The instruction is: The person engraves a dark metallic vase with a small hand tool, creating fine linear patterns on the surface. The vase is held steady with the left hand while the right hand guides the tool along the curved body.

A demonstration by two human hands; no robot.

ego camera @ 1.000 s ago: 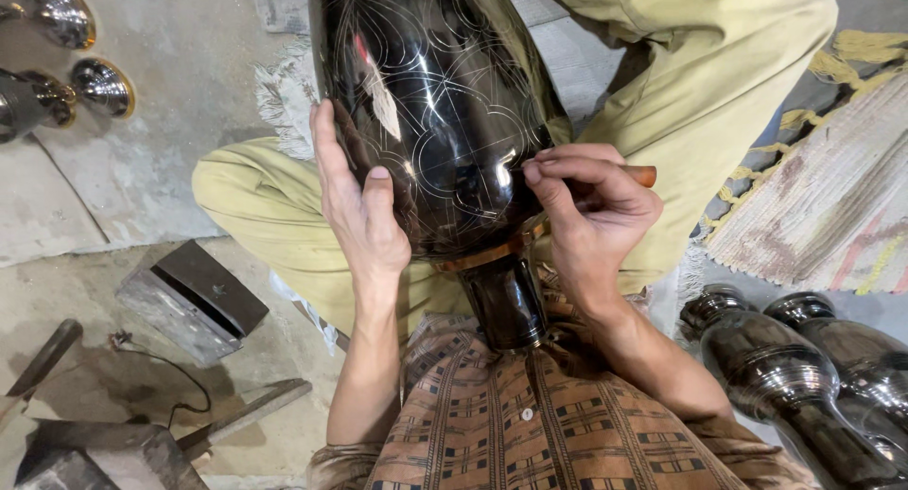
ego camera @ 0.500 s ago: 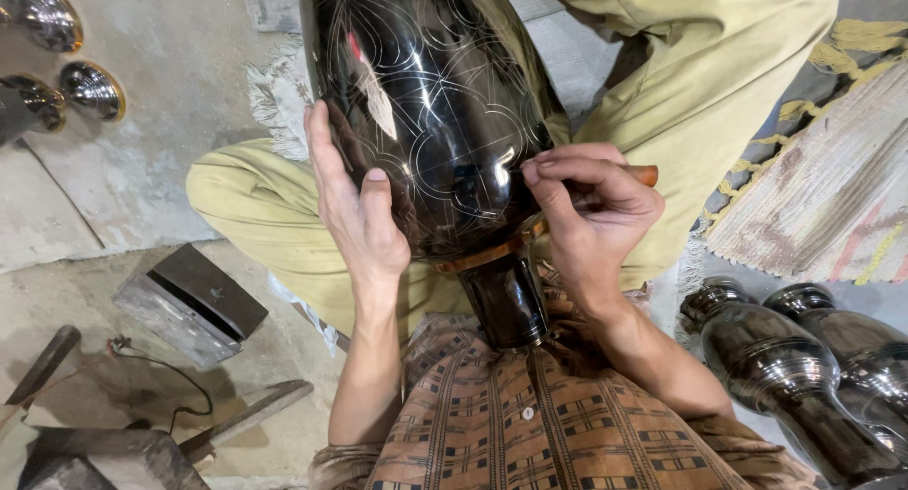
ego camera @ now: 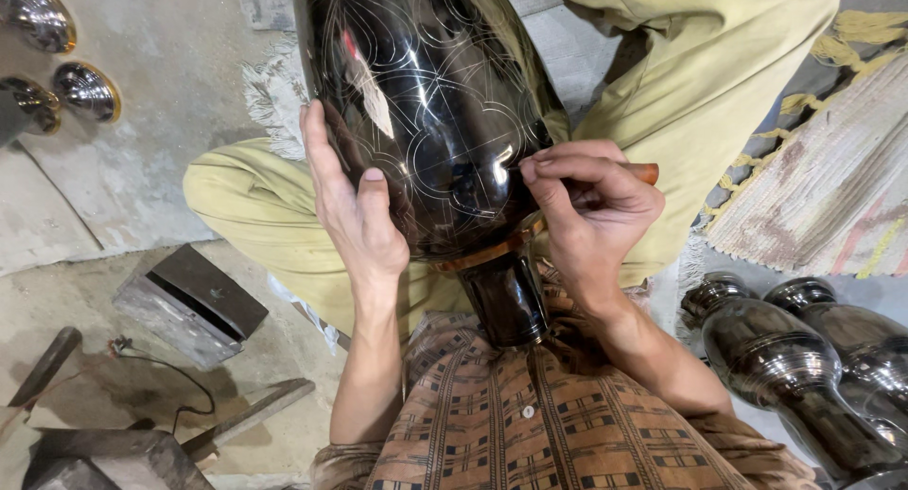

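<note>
Vase (ego camera: 426,121) braced by left hand (ego camera: 355,216); right hand (ego camera: 591,211) pinches tool (ego camera: 645,173) at edge.

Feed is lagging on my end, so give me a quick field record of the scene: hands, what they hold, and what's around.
left hand: open palm flat against the black vase
right hand: pinches a wooden-handled tool, tip at the vase's engraved lines
vase: large, glossy, resting on the lap, neck toward the body
right side: more dark vases, striped mat
left side: metal block, hammer, shiny domed pieces

Left hand (ego camera: 352,211) sits slightly lower on black engraved vase (ego camera: 426,121) than before; right hand (ego camera: 591,220) with tool barely shifts.
</note>
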